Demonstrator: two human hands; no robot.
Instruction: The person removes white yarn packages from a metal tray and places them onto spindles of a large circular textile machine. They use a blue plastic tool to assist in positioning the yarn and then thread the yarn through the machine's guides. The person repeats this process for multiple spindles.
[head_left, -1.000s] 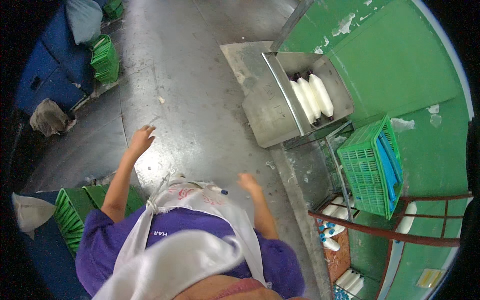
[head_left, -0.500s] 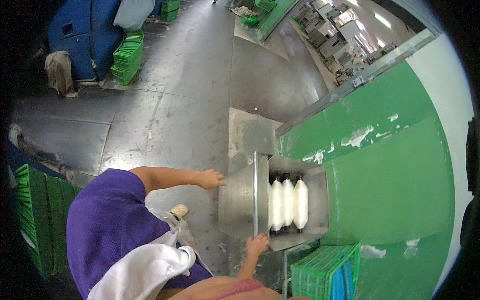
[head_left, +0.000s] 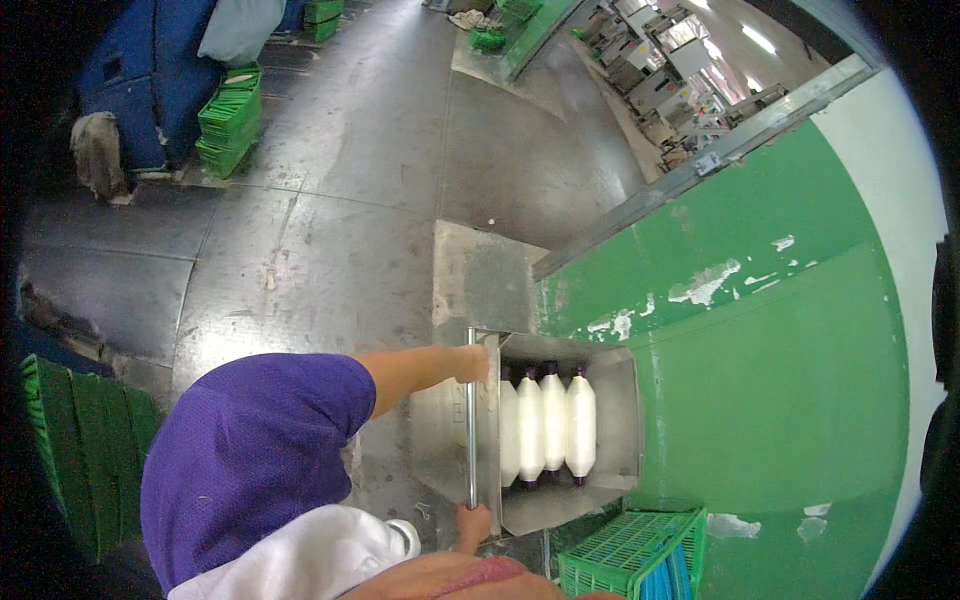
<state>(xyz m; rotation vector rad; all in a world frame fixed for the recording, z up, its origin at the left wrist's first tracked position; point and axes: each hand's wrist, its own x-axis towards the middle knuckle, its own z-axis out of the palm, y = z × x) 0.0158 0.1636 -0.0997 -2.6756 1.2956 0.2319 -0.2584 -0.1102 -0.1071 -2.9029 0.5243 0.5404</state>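
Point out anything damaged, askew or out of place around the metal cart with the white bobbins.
The green wall has paint flaked off in white patches beside the metal cart. The three white bobbins lie neatly side by side. The left hand and right hand grip the handle bar; nothing looks spilled.

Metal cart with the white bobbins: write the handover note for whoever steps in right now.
Left hand grips the far end of the cart's handle bar; right hand grips the near end. Metal cart stands against the green wall, apart from the green crate. Three white bobbins lie side by side inside. Done: bobbins loaded, both hands on. Left: wherever the cart goes; nothing unloaded yet.
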